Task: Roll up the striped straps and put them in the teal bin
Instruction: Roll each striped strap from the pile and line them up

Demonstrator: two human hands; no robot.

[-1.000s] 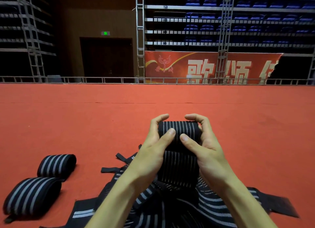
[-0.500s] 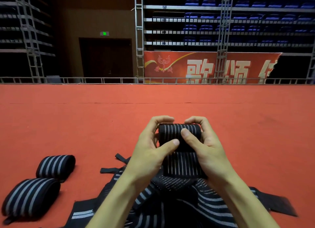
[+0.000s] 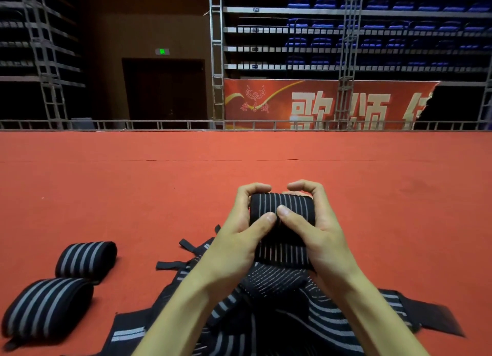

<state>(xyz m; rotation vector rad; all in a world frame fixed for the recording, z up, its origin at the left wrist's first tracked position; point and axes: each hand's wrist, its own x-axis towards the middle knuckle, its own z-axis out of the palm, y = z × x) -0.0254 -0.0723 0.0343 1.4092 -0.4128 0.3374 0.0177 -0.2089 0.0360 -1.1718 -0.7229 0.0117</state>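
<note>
A black strap with thin grey stripes is partly wound into a roll (image 3: 290, 205) held above the red floor. My left hand (image 3: 239, 238) grips its left end, thumb on the front. My right hand (image 3: 316, 230) grips the right end, its thumb pressing the roll's front beside the left thumb. The strap's loose tail (image 3: 282, 254) hangs from the roll into a pile of unrolled striped straps (image 3: 330, 326) under my forearms. Two rolled straps lie at the left, one smaller (image 3: 85, 258) and one nearer (image 3: 45, 306). The teal bin is out of view.
The red carpet (image 3: 133, 195) stretches far ahead to a metal rail (image 3: 159, 123) at its back edge. Beyond it stand scaffolding, a red banner and rows of blue seats. Loose black strap ends (image 3: 173, 263) poke out left of the pile.
Both thumbs have slid toward each other on the roll's front and the fingers have curled further over its top. The roll has taken up a little more strap.
</note>
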